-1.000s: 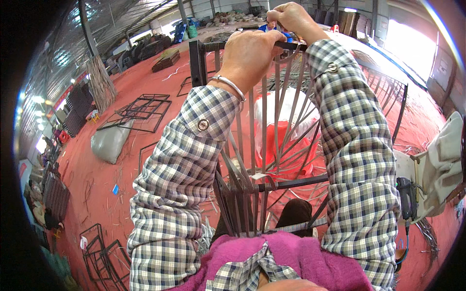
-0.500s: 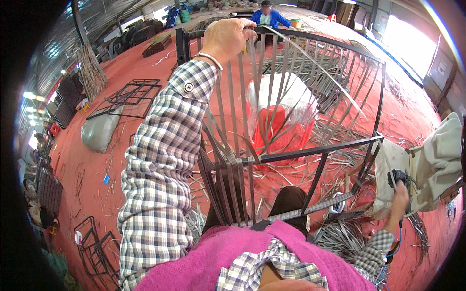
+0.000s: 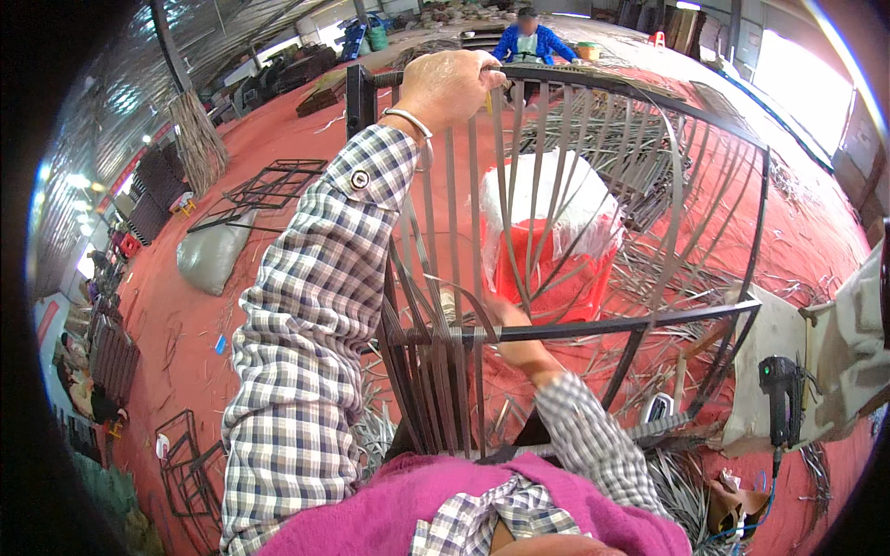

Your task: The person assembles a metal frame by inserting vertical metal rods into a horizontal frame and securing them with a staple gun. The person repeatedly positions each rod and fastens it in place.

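Note:
A black metal frame stands upright before me, with flat grey-brown strips running between its top and lower rails. At the top rail's left part, my left hand is closed, pinching a long strip against the rail; that strip arches off to the right and hangs down. My right hand is at the lower rail, beside the bunched strips at the left. Its fingers are blurred and partly behind the strips, so their hold is unclear. A black corded hand tool rests against a pale board at the right, touched by neither hand.
A red-and-white wrapped bundle stands behind the frame. Loose strips litter the red floor. A grey sack and thin metal frames lie at the left. Far ahead is a person in blue. The tool's blue cord trails at lower right.
My right hand has let go of the black hand tool and moved left to the frame's lower rail. The straight loose strip now curves downward. My left hand stays on the top rail.

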`<act>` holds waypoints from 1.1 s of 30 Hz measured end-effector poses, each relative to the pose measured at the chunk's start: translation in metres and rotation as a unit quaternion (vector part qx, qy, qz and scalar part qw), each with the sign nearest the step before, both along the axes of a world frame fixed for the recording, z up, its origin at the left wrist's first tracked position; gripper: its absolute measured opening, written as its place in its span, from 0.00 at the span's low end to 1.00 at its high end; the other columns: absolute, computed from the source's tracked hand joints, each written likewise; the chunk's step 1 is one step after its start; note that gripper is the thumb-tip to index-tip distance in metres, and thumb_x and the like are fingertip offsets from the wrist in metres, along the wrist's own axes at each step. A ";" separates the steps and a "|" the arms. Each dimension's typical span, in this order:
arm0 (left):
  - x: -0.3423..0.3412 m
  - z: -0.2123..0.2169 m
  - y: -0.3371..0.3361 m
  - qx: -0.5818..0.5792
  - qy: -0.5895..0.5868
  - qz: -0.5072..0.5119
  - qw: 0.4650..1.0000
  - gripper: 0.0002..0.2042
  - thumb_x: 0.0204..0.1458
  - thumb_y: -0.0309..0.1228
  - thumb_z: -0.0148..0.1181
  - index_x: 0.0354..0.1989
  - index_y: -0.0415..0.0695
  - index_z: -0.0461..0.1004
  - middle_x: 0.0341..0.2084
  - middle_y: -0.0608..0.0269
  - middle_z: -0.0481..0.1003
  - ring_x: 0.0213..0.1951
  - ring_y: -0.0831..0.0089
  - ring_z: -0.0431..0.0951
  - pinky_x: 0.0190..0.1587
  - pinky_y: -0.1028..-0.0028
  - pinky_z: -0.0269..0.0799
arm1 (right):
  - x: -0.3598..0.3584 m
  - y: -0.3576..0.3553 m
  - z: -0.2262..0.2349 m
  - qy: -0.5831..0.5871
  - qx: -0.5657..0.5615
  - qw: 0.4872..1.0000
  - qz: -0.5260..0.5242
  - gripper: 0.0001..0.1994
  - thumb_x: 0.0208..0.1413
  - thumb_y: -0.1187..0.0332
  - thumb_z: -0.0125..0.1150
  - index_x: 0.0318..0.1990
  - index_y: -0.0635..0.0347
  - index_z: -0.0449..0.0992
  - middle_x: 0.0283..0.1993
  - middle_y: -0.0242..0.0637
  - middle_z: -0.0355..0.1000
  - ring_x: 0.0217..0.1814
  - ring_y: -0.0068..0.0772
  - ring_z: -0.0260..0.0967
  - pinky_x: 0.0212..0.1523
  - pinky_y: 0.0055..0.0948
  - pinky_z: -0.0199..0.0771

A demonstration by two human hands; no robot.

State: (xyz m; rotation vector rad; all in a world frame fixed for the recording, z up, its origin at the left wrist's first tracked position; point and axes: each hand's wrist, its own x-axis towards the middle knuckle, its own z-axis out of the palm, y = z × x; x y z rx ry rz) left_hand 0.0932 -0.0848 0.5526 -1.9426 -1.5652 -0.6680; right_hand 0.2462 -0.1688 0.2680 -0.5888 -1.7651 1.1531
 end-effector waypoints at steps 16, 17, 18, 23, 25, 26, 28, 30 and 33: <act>-0.017 -0.017 0.014 -0.061 0.005 0.005 0.998 0.11 0.46 0.40 0.49 0.32 0.56 0.78 0.28 0.67 0.77 0.34 0.64 0.78 0.34 0.62 0.72 | -0.066 0.140 0.132 0.162 0.084 0.979 -0.090 0.13 0.56 0.77 0.43 0.47 0.67 0.70 0.42 0.36 0.70 0.44 0.28 0.66 0.45 0.25 0.66; -0.020 -0.020 0.015 -0.072 -0.017 0.006 0.997 0.12 0.47 0.41 0.49 0.34 0.55 0.78 0.30 0.63 0.78 0.35 0.64 0.78 0.35 0.61 0.72 | -0.064 0.134 0.123 0.185 0.066 0.979 -0.053 0.10 0.58 0.74 0.42 0.41 0.67 0.70 0.33 0.32 0.67 0.36 0.24 0.63 0.40 0.23 0.64; -0.024 -0.025 0.016 -0.075 -0.062 -0.006 0.995 0.13 0.49 0.42 0.48 0.35 0.54 0.78 0.30 0.61 0.78 0.36 0.63 0.78 0.37 0.60 0.71 | -0.059 0.125 0.109 0.170 0.031 0.984 -0.053 0.09 0.60 0.71 0.41 0.36 0.65 0.69 0.29 0.29 0.62 0.31 0.21 0.59 0.35 0.23 0.62; -0.055 -0.069 0.024 -0.077 -0.056 0.032 0.995 0.20 0.46 0.52 0.55 0.41 0.51 0.76 0.35 0.58 0.77 0.42 0.61 0.75 0.45 0.63 0.63 | -0.030 0.032 0.007 0.074 -0.022 0.991 -0.108 0.07 0.61 0.68 0.43 0.36 0.61 0.67 0.24 0.23 0.59 0.22 0.14 0.51 0.22 0.16 0.51; -0.068 -0.096 0.026 -0.113 -0.072 0.091 0.987 0.25 0.44 0.54 0.57 0.43 0.49 0.75 0.41 0.59 0.74 0.48 0.64 0.70 0.49 0.65 0.59 | -0.009 -0.036 -0.029 0.148 -0.228 0.962 -0.020 0.06 0.62 0.68 0.43 0.35 0.59 0.66 0.22 0.22 0.55 0.21 0.14 0.50 0.21 0.16 0.50; -0.075 -0.113 0.027 -0.126 -0.072 0.104 0.984 0.26 0.43 0.55 0.57 0.43 0.48 0.75 0.41 0.59 0.74 0.48 0.64 0.70 0.50 0.65 0.58 | 0.005 -0.071 -0.044 0.068 -0.244 0.967 -0.024 0.07 0.62 0.67 0.43 0.34 0.58 0.65 0.22 0.23 0.55 0.21 0.14 0.49 0.22 0.16 0.50; -0.085 -0.143 0.033 -0.138 -0.091 0.133 0.977 0.28 0.43 0.55 0.57 0.45 0.45 0.74 0.44 0.59 0.73 0.49 0.65 0.69 0.52 0.66 0.55 | 0.036 -0.131 -0.065 0.043 -0.296 0.954 -0.008 0.09 0.62 0.67 0.41 0.32 0.61 0.65 0.21 0.25 0.56 0.21 0.15 0.49 0.22 0.17 0.50; -0.089 -0.159 0.041 -0.144 -0.079 0.136 0.977 0.29 0.42 0.55 0.57 0.46 0.45 0.72 0.45 0.58 0.72 0.49 0.65 0.69 0.53 0.66 0.55 | 0.061 -0.167 -0.082 0.034 -0.296 0.954 0.004 0.10 0.62 0.67 0.42 0.31 0.62 0.65 0.22 0.28 0.58 0.20 0.16 0.50 0.22 0.19 0.51; -0.079 -0.161 0.033 -0.147 -0.127 0.106 0.975 0.24 0.42 0.49 0.59 0.44 0.46 0.73 0.44 0.56 0.73 0.49 0.62 0.71 0.49 0.62 0.62 | 0.079 -0.189 -0.098 0.035 -0.350 0.935 -0.041 0.11 0.63 0.66 0.43 0.31 0.62 0.65 0.18 0.27 0.55 0.19 0.16 0.50 0.22 0.19 0.52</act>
